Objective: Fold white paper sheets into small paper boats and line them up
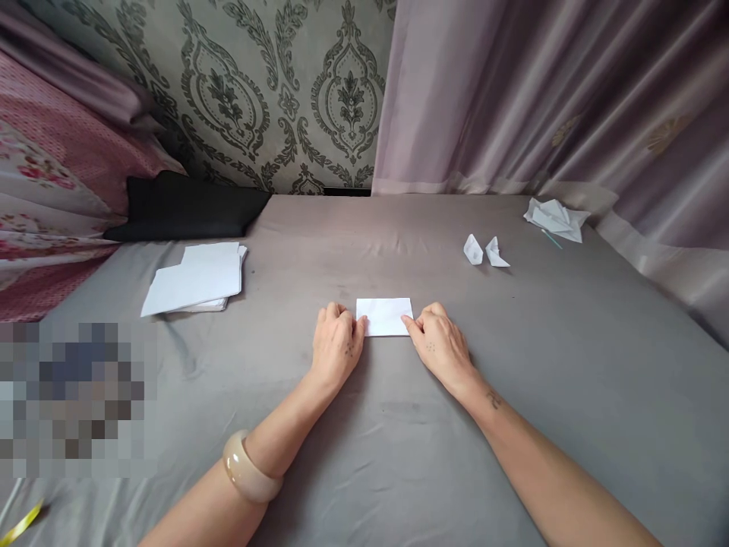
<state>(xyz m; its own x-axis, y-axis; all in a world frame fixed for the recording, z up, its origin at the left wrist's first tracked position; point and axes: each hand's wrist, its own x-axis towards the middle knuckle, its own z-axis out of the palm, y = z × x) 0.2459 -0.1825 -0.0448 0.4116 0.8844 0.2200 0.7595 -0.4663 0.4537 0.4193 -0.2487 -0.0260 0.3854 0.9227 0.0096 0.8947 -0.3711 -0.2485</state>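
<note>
A small white rectangle of paper (385, 310), which looks folded, lies flat in front of me on the grey cloth (392, 456). At its left edge is my left hand (337, 343), closed, with the thumb pressing the lower left corner and the other fingers curled. My right hand (442, 346) mirrors it, closed, its thumb on the lower right corner. Two small folded paper shapes, one (473, 250) beside the other (497, 252), stand beyond my right hand.
A stack of white paper (194, 279) lies at the left, before a folded black cloth (194, 205). Crumpled white paper (557, 219) and a thin bluish stick (551, 239) are at the far right. Something yellow (21, 521) sits lower left, near a blurred patch. Curtains (490, 91) hang behind.
</note>
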